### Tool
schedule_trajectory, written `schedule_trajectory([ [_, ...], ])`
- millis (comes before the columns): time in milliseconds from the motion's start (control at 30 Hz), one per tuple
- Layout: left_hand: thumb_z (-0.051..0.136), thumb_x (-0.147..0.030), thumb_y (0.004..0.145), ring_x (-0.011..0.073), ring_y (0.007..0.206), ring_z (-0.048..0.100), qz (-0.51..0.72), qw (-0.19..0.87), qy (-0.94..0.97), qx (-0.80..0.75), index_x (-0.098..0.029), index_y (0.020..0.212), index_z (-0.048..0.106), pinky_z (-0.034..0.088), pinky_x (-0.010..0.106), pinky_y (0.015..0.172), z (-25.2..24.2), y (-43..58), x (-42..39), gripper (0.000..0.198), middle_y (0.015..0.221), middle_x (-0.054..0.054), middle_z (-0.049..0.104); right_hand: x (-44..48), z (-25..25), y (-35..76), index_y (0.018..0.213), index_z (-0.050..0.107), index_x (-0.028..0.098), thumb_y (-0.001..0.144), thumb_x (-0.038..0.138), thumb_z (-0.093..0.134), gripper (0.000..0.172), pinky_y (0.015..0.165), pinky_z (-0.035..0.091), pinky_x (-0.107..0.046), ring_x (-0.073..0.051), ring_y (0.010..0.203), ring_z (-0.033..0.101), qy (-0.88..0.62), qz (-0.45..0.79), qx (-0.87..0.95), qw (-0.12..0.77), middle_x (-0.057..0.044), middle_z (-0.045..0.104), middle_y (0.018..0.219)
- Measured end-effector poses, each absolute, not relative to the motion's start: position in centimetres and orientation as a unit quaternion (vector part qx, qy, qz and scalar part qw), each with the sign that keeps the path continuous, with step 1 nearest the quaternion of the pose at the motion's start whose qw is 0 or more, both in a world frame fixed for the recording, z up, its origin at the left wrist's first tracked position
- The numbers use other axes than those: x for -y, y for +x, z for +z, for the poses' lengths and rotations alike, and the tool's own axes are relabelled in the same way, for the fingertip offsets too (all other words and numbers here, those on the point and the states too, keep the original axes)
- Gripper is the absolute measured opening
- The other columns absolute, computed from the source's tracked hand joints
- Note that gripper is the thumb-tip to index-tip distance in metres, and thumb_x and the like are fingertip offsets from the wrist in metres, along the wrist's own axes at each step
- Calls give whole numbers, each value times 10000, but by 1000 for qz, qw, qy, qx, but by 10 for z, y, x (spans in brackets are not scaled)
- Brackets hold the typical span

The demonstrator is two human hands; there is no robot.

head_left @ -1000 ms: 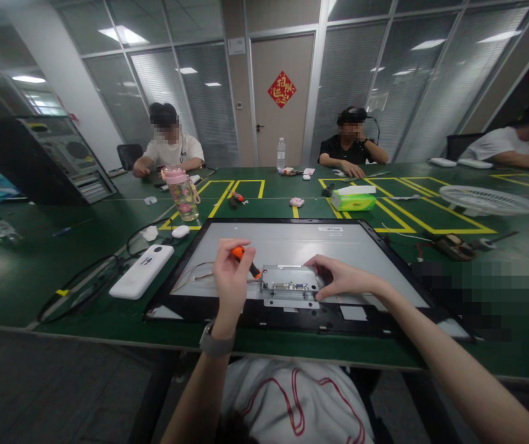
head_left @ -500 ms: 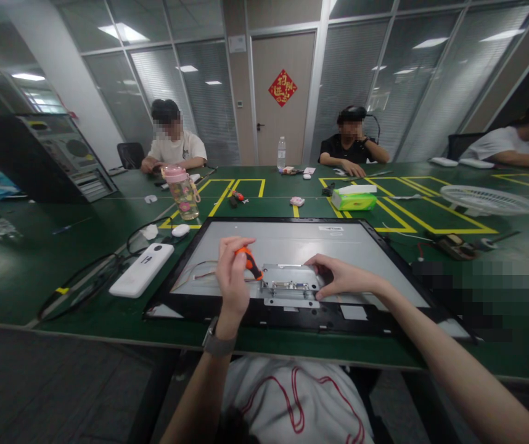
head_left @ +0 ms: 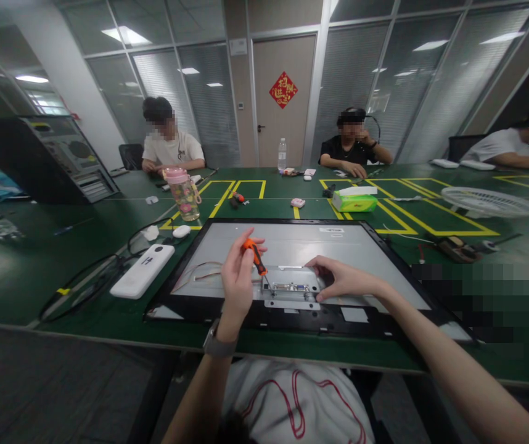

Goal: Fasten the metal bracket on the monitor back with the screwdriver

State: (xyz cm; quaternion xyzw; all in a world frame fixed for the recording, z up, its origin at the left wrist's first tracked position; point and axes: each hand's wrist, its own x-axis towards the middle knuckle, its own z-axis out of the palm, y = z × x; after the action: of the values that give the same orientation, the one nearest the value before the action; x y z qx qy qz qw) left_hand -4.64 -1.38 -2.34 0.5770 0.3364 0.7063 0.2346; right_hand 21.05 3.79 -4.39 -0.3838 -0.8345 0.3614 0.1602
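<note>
My left hand (head_left: 239,268) is closed on an orange and black screwdriver (head_left: 256,257). Its shaft slants down to the left end of a metal bracket (head_left: 292,276) that carries video ports; whether the tip sits on a screw I cannot tell. With thumb and fingers, my right hand (head_left: 338,279) grips the bracket's right end. Under both hands lies a flat display panel (head_left: 241,237) with a black frame, back side up. Thin wires (head_left: 206,275) run across the panel from beside my left hand.
A white power bank (head_left: 142,271) and black cable (head_left: 84,296) lie left of the panel. Farther back stand a pink-lidded bottle (head_left: 184,194), a green tissue pack (head_left: 355,201) and a computer case (head_left: 47,157). A multimeter-like tool (head_left: 459,248) lies right. Several people sit across the table.
The screwdriver has turned more upright, and its shaft now shows at the bracket's left end. My left hand has shifted slightly right, its fingers raised. My right hand keeps its place.
</note>
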Motion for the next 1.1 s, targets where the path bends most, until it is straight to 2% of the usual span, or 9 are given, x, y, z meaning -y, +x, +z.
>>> schedule_trajectory([
  [133, 676, -302, 831, 129, 730, 543, 708, 64, 580, -398, -197, 1003, 647, 472, 268, 714, -23, -49, 12, 204, 833, 8, 556, -38, -43, 210, 1165, 555, 174, 627, 506, 803, 679, 768, 443, -327, -207, 877, 510, -382, 360, 836, 162, -26, 513, 946],
  [233, 596, -293, 882, 155, 804, 533, 681, -22, 604, -415, -199, 1047, 634, 460, 294, 761, -24, -52, 14, 194, 889, 28, 548, -37, -43, 211, 1167, 558, 178, 622, 504, 806, 681, 775, 444, -330, -210, 883, 514, -383, 356, 837, 162, -29, 523, 955],
  [333, 414, -252, 963, 163, 845, 562, 648, 27, 639, -414, -191, 1189, 572, 469, 300, 775, -22, -54, 18, 282, 968, 58, 584, -37, -43, 211, 1163, 563, 183, 621, 498, 809, 673, 780, 446, -330, -211, 888, 517, -384, 353, 837, 162, -28, 521, 958],
  [400, 445, -239, 958, 146, 793, 563, 617, 39, 654, -437, -194, 1214, 556, 467, 275, 745, -18, -56, 21, 284, 951, 46, 595, -37, -44, 211, 1154, 567, 181, 623, 494, 809, 663, 779, 445, -328, -210, 886, 515, -383, 354, 838, 163, -27, 520, 956],
  [633, 690, -288, 819, 110, 635, 517, 535, 17, 688, -491, -193, 981, 623, 432, 221, 612, 4, -72, 37, 200, 803, -16, 547, -38, -45, 210, 1168, 561, 186, 618, 491, 813, 678, 776, 439, -324, -207, 884, 510, -386, 358, 835, 160, -26, 522, 957],
  [733, 696, -321, 805, 129, 678, 564, 475, 49, 722, -500, -198, 881, 631, 441, 227, 637, 12, -77, 48, 159, 799, -7, 615, -37, -44, 209, 1174, 557, 173, 618, 487, 812, 687, 781, 436, -327, -209, 884, 510, -391, 356, 834, 157, -26, 511, 950],
  [833, 665, -375, 818, 119, 585, 551, 444, 69, 723, -526, -200, 815, 631, 420, 225, 580, 17, -80, 56, 178, 718, -20, 641, -36, -43, 209, 1178, 554, 171, 625, 491, 805, 687, 778, 437, -324, -209, 884, 511, -393, 356, 833, 156, -27, 507, 951],
  [967, 652, -407, 803, 105, 490, 520, 501, 109, 663, -546, -197, 759, 623, 419, 219, 525, 16, -90, 54, 216, 596, -38, 596, -36, -42, 208, 1166, 558, 176, 625, 495, 805, 675, 787, 434, -321, -209, 894, 507, -393, 356, 834, 154, -29, 506, 965],
  [1100, 596, -463, 821, 120, 414, 516, 608, 180, 527, -567, -209, 822, 548, 419, 219, 441, 0, -114, 37, 258, 515, -70, 519, -35, -42, 209, 1150, 556, 182, 620, 497, 806, 665, 780, 436, -317, -206, 887, 507, -397, 354, 833, 153, -23, 495, 955],
])
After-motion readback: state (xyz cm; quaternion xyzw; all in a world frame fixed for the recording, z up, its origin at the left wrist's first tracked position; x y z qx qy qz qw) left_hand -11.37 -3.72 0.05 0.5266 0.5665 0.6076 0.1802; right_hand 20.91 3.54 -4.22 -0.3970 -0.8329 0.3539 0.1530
